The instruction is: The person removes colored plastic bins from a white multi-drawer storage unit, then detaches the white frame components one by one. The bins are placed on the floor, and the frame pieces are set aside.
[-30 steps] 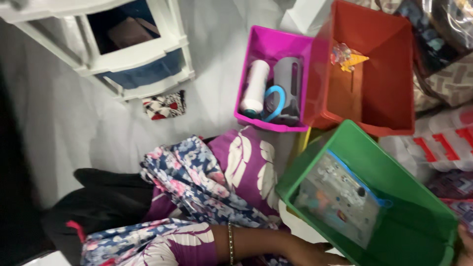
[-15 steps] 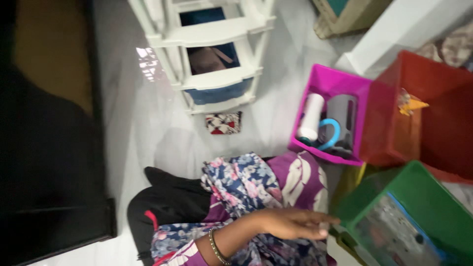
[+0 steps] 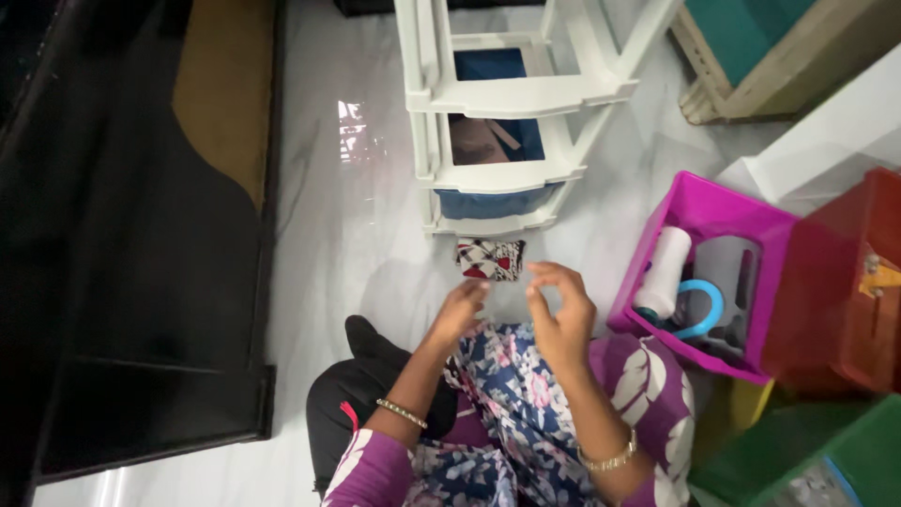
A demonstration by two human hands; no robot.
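Both hands have come off the green bin and now reach for the small patterned pouch [image 3: 490, 259] lying on the floor before the white drawer unit [image 3: 497, 94]. Left hand [image 3: 460, 310] and right hand [image 3: 558, 314] hover open, empty; grasping it looks next, pink bin [image 3: 713, 211] beside.

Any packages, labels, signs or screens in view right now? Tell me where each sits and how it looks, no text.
Packet: bottom right corner, inside the green bin; pale and speckled with a blue edge, mostly cut off.
Yellow tag: right edge, on the red bin; small, angular, partly out of frame.
No signs or screens visible.
Left hand and right hand hover over the floor, near a small patterned fabric piece.
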